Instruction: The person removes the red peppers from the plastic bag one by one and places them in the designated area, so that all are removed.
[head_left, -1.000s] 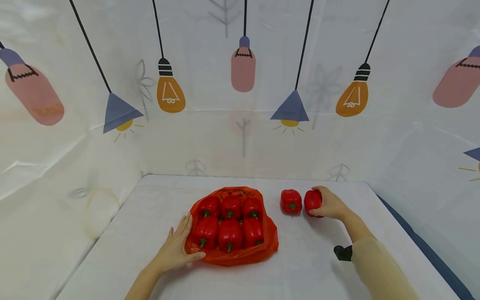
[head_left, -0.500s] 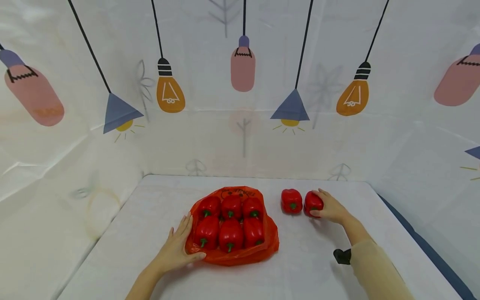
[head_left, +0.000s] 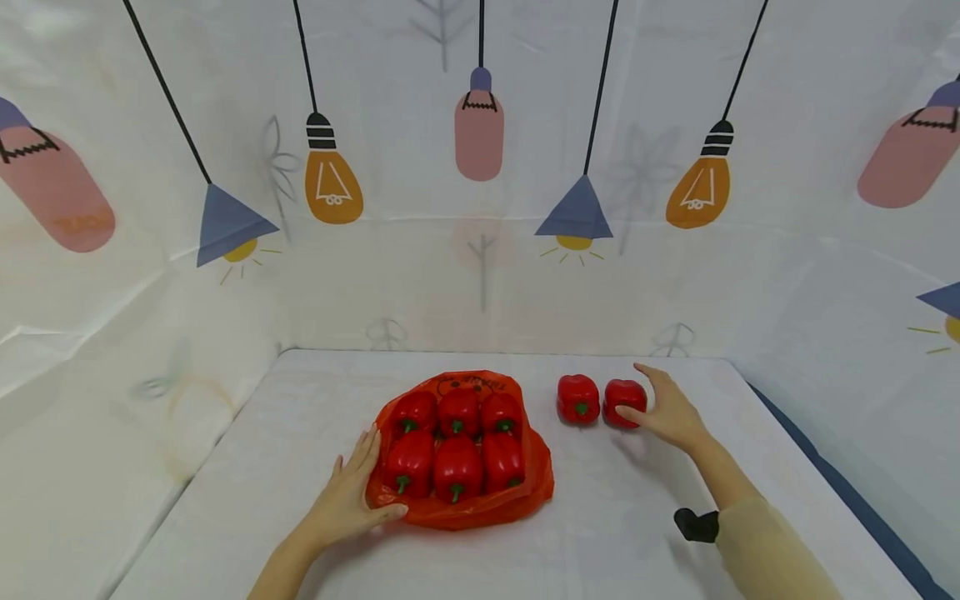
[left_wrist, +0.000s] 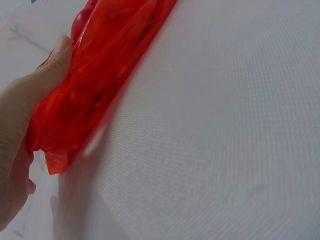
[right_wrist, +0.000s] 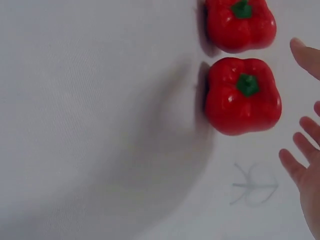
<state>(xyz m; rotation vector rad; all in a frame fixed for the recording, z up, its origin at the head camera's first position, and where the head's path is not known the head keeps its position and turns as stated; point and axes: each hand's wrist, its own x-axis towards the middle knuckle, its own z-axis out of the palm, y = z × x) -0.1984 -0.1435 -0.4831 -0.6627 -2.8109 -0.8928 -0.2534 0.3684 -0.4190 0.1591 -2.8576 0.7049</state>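
Note:
An orange-red plastic bag lies with its mouth spread, several red bell peppers sitting in two rows inside it. My left hand rests spread along the bag's left side, its fingers straight and its thumb at the front edge. In the left wrist view the thumb lies against the crinkled plastic. To the right of the bag stand two more bell peppers, a left one and a right one, side by side. My right hand hovers around the right one with thumb and fingers apart, clear of it in the right wrist view.
A white table carries everything. Behind and beside it hangs a pale sheet printed with lamps and bulbs. A dark blue strip runs along the table's right side.
My right hand has let go of the right bell pepper, its fingers spreading and drawing back to the right. That pepper stays beside its neighbour. The left hand keeps its place on the bag.

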